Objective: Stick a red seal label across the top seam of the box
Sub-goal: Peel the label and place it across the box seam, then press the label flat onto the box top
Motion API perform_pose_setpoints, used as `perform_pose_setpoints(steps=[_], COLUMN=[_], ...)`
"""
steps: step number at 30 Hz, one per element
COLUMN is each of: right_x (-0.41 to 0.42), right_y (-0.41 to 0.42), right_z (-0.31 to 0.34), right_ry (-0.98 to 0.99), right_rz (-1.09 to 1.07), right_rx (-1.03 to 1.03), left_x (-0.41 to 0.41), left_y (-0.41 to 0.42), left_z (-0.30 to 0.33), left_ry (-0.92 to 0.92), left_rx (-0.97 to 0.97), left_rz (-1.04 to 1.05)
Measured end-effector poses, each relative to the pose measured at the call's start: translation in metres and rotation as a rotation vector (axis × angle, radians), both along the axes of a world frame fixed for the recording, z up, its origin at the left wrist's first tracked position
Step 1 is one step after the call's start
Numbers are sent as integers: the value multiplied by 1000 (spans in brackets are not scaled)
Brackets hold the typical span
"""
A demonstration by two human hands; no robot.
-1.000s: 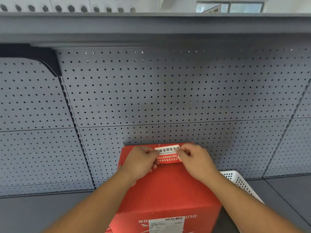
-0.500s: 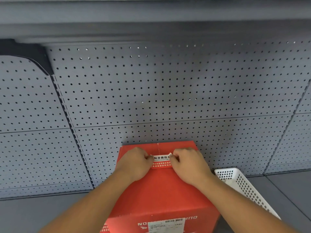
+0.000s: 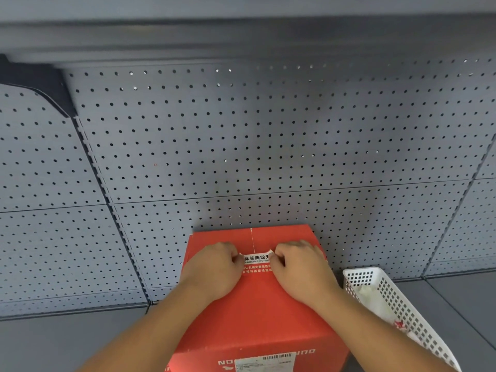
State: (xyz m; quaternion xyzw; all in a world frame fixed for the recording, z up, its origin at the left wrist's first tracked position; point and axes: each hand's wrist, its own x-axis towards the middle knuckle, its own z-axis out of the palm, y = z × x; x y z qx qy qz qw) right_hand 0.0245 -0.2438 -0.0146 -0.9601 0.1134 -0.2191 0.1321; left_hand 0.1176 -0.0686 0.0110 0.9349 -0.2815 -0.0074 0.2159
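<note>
A red cardboard box [image 3: 257, 312] stands on the grey shelf against the pegboard, its top seam [image 3: 252, 238] running away from me. The red seal label [image 3: 257, 263], with a white strip of black print, lies across that seam on the box top. My left hand [image 3: 214, 267] pinches the label's left end with fingers curled. My right hand [image 3: 300, 267] pinches its right end, where a small white corner curls up. Both ends of the label are hidden under my fingers.
A white perforated plastic basket [image 3: 389, 296] with crumpled paper inside stands right of the box. A grey pegboard wall [image 3: 241, 143] rises behind it, and an upper shelf [image 3: 241, 36] overhangs. The grey shelf surface [image 3: 67, 342] extends to the left.
Both hands have lowered the label from above the box's far edge down onto the box top, across the seam. The view has tilted downward a little.
</note>
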Motion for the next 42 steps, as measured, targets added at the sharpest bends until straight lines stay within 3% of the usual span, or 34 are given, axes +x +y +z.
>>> perform_pose_setpoints(steps=[12, 16, 24, 30, 34, 38, 42], right_x=[1, 2, 3, -5, -12, -17, -24], right_y=[2, -1, -6, -3, 5, 6, 4], right_z=[1, 3, 1, -1, 4, 7, 8], right_ry=[66, 44, 8, -156, 2, 166, 304], right_rz=[-14, -24, -39, 30, 209, 238, 237], right_rx=[-4, 82, 180, -11, -116, -111, -105], left_x=[-1, -1, 5, -3, -9, -18, -23], left_y=[-4, -4, 6, 7, 4, 7, 13], left_z=[-6, -8, -20, -26, -21, -23, -19], left_ry=[-88, -100, -106, -264, -352, -168, -149], left_rx=[62, 63, -115, -95, -57, 86, 169], left_rz=[-40, -44, -70, -148, -241, -355, -367])
